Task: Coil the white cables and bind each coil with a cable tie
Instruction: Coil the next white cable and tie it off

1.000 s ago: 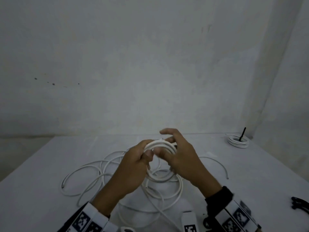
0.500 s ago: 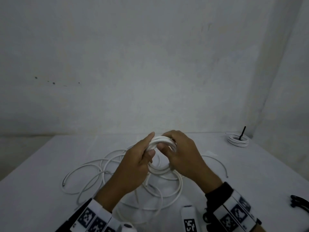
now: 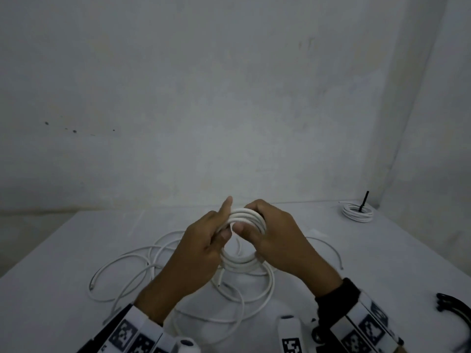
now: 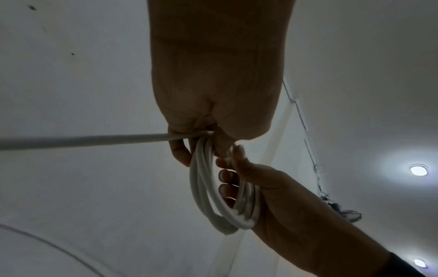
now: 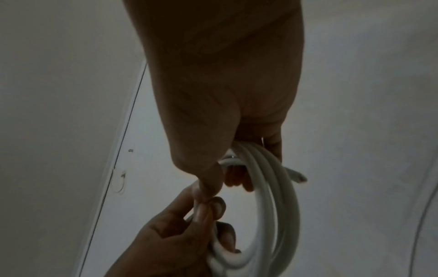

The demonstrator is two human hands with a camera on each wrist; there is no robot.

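White table [image 3: 63, 250] against bare grey wall [image 3: 204, 98]; both hands' fingers [image 3: 224, 234] grip the cable coil [image 3: 244, 217].

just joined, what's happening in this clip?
A person is winding a white cable into a coil, held above the table. The left hand and right hand each grip one side of it. Loose white cable still lies on the table. One bound coil sits at the far right corner, and black cable ties lie at the near right.
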